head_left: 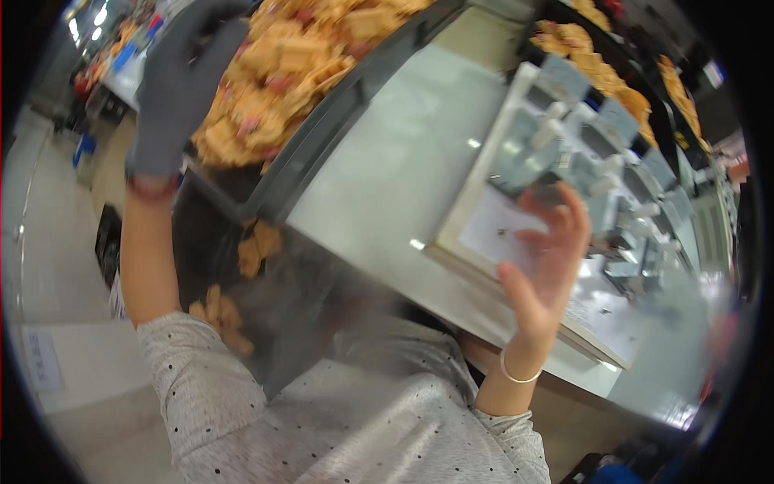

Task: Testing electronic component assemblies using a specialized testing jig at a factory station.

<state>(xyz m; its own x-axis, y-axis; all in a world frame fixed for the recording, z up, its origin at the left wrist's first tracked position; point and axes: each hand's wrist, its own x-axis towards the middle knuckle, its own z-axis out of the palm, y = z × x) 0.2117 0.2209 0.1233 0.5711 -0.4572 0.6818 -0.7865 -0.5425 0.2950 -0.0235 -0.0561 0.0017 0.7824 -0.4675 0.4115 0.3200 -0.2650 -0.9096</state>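
My left hand [181,89], in a grey glove, reaches over the near left side of a dark grey crate [322,133] heaped with tan-orange flat pieces [298,60], some with reddish parts. Its fingers are blurred and partly cut off at the top edge, so I cannot make out their grip. Bare, with a pale bangle at the wrist, my right hand [548,250] hovers over a white fixture board [500,230]. Its fingers are curved and apart, with nothing seen between them. Metal blocks and white-handled clamps [552,121] stand on the board near the fingertips.
The pale worktable [403,121] lies between crate and board. More tan-orange pieces [576,48] fill dark trays behind the fixture. Several loose pieces [218,315] lie below the crate, under a blurred transparent or dark sheet. Pale floor [72,250] shows at left.
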